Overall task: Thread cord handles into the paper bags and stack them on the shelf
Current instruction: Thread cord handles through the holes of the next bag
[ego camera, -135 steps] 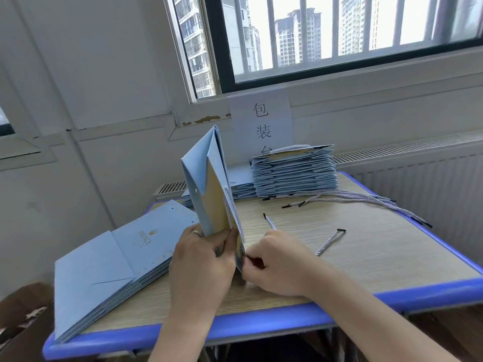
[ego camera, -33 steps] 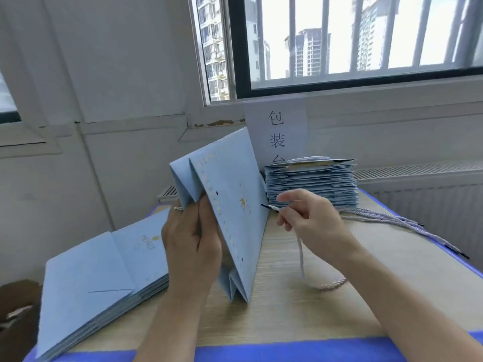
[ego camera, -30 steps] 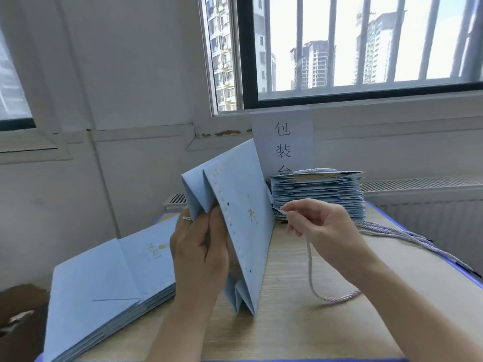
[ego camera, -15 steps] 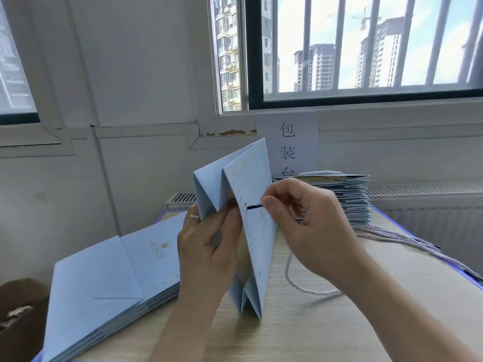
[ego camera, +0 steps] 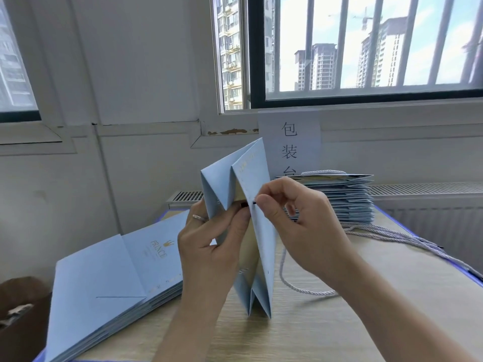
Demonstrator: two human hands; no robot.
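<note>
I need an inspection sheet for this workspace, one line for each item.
Surface: wooden table, blue edge.
Job's things: bag upright on table; cord tip at its hole; flat bags left; rear stack; loose cords right.
Clutter: brown box, lower left.
Hands: left hand grips bag; right hand pinches cord.
Cables: nothing seen.
Surroundings: barred window, paper sign, radiator.

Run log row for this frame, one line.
phase: threading | left hand: holds paper bag upright on table | right hand: pinches cord tip against bag panel, rest trails on table
</note>
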